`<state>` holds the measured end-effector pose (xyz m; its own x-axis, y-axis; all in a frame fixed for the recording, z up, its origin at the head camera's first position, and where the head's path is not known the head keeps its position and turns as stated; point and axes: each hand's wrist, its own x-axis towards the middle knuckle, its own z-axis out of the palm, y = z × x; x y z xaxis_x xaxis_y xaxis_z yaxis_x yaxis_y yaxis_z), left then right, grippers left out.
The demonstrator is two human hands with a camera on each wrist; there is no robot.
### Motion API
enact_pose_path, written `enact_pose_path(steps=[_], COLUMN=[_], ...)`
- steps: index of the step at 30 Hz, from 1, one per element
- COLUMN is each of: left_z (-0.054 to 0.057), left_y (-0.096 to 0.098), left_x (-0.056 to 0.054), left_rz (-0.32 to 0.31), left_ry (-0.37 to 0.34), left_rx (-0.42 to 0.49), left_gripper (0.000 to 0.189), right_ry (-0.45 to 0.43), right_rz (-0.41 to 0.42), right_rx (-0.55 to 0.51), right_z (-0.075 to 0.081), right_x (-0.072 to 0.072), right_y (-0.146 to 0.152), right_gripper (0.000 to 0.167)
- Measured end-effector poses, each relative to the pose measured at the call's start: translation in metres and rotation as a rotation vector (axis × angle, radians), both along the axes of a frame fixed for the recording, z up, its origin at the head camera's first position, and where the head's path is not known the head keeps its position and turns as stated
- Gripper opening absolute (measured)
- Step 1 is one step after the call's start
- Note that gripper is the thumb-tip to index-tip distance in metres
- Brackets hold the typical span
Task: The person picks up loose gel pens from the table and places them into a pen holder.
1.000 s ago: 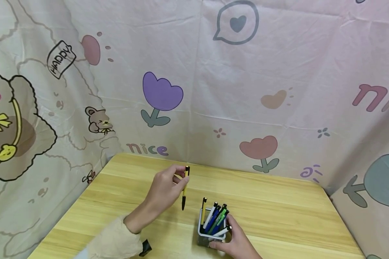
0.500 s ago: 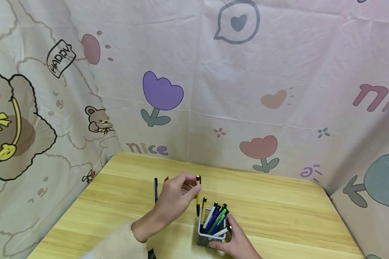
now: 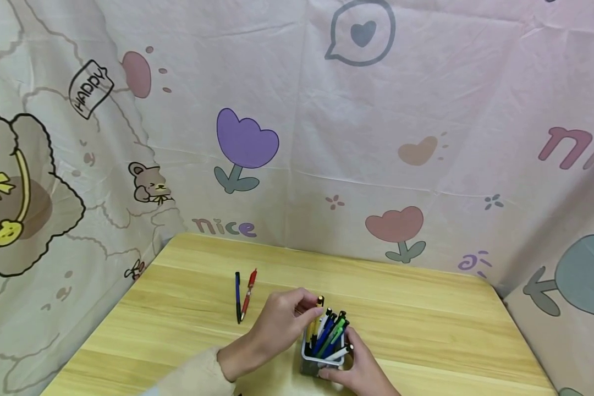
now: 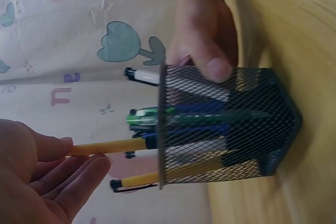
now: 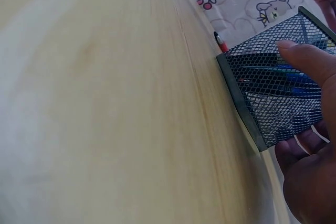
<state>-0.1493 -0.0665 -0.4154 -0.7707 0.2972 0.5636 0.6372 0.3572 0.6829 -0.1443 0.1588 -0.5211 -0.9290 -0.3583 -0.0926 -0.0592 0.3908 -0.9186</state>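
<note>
My left hand point(image 3: 283, 323) pinches a yellow pen point(image 4: 113, 147) near its top, the pen's black lower end at the rim of a mesh pen holder point(image 4: 199, 85). Thumb and fingers of my right hand point(image 3: 358, 366) grip the holder from its right side, as the right wrist view also shows. Several pens stand in the holder: another yellow pen point(image 4: 139, 180), a green pen point(image 4: 143, 120), a white pen point(image 4: 144, 76) and blue ones. The left hand hides part of the holder's left side in the head view.
On the wooden table point(image 3: 178, 308), a blue pen point(image 3: 238, 297) and a red pen point(image 3: 249, 294) lie to the left of the holder. A printed cloth point(image 3: 297, 110) hangs behind the table and along its sides.
My left hand has moved right and down with the yellow pen, bringing it from beside the holder to its opening. The blue and red pens have come into full view. My right hand stays still.
</note>
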Motion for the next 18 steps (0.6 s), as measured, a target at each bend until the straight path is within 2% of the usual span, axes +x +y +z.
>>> enact_pose_path(steps=[9, 14, 18], left_z=[-0.012, -0.016, -0.018], left_y=[0.007, 0.011, 0.013], left_x=[-0.001, -0.001, 0.0], left_rz=[0.013, 0.028, 0.046], left_ry=[0.036, 0.008, 0.001], left_rx=[-0.144, -0.223, -0.267], left_gripper=[0.008, 0.006, 0.006], right_ry=[-0.013, -0.023, 0.002], right_rz=[0.009, 0.009, 0.012], right_rx=[-0.035, -0.036, -0.018], right_z=[0.0, 0.001, 0.001], right_x=[-0.001, 0.0, 0.001], right_y=[0.0, 0.0, 0.001], right_gripper=[0.089, 0.089, 0.088])
